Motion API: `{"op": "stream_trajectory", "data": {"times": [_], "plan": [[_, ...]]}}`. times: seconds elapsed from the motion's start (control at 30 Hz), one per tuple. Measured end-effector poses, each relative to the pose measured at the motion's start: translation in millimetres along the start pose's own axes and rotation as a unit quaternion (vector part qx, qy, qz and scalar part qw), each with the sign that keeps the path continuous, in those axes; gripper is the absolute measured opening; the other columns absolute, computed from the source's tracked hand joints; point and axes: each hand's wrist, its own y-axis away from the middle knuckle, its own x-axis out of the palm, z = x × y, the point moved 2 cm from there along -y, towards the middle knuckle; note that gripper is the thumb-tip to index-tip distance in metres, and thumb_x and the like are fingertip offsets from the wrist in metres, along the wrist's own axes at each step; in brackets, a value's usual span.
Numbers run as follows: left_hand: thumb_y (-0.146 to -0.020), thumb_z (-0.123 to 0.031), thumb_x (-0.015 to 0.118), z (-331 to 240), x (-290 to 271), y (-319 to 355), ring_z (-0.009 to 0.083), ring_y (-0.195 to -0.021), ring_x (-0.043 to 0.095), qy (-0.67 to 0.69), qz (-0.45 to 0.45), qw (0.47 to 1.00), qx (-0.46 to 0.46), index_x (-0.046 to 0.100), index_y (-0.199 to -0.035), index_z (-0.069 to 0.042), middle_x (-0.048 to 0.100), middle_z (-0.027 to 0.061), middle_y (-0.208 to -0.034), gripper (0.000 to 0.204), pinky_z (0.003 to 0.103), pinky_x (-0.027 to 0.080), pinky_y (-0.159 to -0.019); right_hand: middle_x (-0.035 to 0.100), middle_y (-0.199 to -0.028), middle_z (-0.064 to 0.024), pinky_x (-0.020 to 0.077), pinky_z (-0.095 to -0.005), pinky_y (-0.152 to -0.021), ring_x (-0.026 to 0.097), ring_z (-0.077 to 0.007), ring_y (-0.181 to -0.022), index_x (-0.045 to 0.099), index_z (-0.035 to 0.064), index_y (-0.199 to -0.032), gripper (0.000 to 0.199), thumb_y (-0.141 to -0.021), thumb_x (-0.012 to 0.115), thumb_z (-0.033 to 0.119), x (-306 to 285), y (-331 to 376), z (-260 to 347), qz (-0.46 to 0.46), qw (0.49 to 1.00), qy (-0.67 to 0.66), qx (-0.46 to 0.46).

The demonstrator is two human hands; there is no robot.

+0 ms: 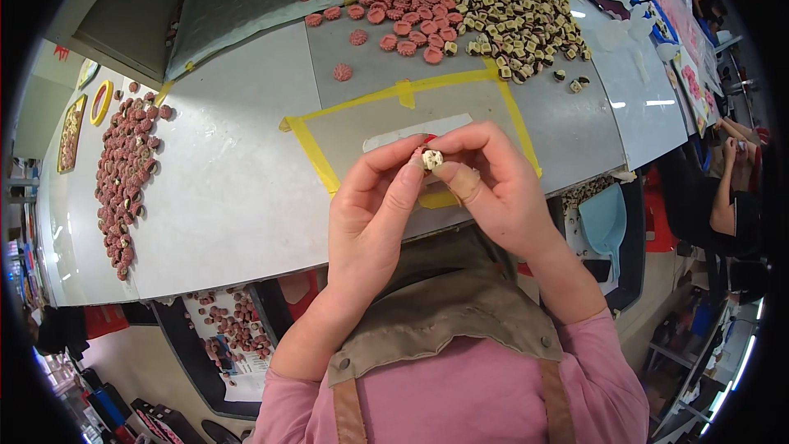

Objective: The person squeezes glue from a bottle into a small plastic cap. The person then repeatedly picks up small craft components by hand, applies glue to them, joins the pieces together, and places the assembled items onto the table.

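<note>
My left hand (pixel 371 210) and my right hand (pixel 503 189) meet over the table, fingertips closed around one small cream piece (pixel 432 159) with dark marks. A bit of red or pink shows just behind it between the fingers; whether this is part of the piece or a separate one, I cannot tell. My right thumb carries a tan plaster. Under the hands lies a work area framed by yellow tape (pixel 312 148), with a whitish strip (pixel 390 133) inside. Beyond it are a heap of bumpy pink shells (pixel 403 16) and a heap of small cream-and-dark pieces (pixel 526 29).
At the left lies a long pile of pink pieces with dark insides (pixel 127 168), near a yellow oval ring (pixel 101 103). Below the table edge, a dark tray (pixel 193 366) holds more pieces; a light-blue dustpan (pixel 604 222) sits at the right. Another person's arm (pixel 725 189) shows far right.
</note>
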Motion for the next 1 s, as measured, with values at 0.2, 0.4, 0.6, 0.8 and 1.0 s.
{"op": "stream_trajectory", "data": {"times": [0.2, 0.4, 0.6, 0.8, 1.0], "plan": [[-0.093, -0.002, 0.055, 5, -3, 1, 0.015, -0.106, 0.056, -0.146, 0.009, 0.975, 0.166, 0.055, -0.118, 0.002, 0.059, 0.0086, -0.112, 0.025, 0.028, 0.046, -0.093, 0.058, -0.096, -0.008, 0.0458, -0.0287, -0.076, 0.056, -0.019, -0.086, 0.055, 0.0042, -0.106, 0.02, -0.09, 0.062, 0.014, 4, 9, -10, -0.054, 0.97, 0.169, -0.166], [-0.092, -0.002, 0.056, -4, -1, -2, 0.0161, -0.107, 0.057, -0.073, 0.112, 0.991, 0.03, 0.044, -0.132, -0.001, 0.059, 0.0102, -0.11, 0.042, 0.029, 0.047, -0.092, 0.057, -0.1, -0.0095, 0.0478, -0.0314, -0.079, 0.056, -0.0232, -0.092, 0.057, 0.0049, -0.105, 0.027, -0.084, 0.069, 0.017, -11, 6, -6, -0.019, 0.946, 0.222, -0.235], [-0.088, -0.001, 0.061, 8, 10, 0, 0.0155, -0.1, 0.06, -0.026, 0.083, 0.996, 0.011, 0.027, -0.142, -0.003, 0.06, 0.0115, -0.109, 0.063, 0.029, 0.048, -0.09, 0.057, -0.102, -0.0087, 0.0491, -0.0328, -0.078, 0.057, -0.0234, -0.092, 0.06, 0.0061, -0.102, 0.027, -0.078, 0.072, 0.013, -15, 9, -24, -0.004, 0.951, 0.191, -0.243], [-0.084, 0.003, 0.062, 15, 17, 5, 0.0143, -0.097, 0.06, -0.198, 0.091, 0.972, 0.086, 0.03, -0.14, -0.001, 0.061, 0.011, -0.107, 0.065, 0.028, 0.048, -0.087, 0.058, -0.102, -0.0089, 0.0492, -0.0334, -0.076, 0.058, -0.0254, -0.091, 0.06, 0.0063, -0.103, 0.031, -0.075, 0.074, 0.007, -16, 17, -30, -0.036, 0.932, 0.236, -0.274], [-0.085, -0.002, 0.064, -10, -4, 5, 0.014, -0.086, 0.063, -0.383, 0.02, 0.92, 0.074, 0.056, -0.117, -0.001, 0.064, 0.0092, -0.098, 0.033, 0.027, 0.05, -0.078, 0.058, -0.107, -0.0115, 0.0469, -0.0381, -0.084, 0.056, -0.029, -0.097, 0.059, 0.0062, -0.112, 0.037, -0.078, 0.072, 0.013, -33, 13, -17, -0.039, 0.931, 0.269, -0.244]]}}
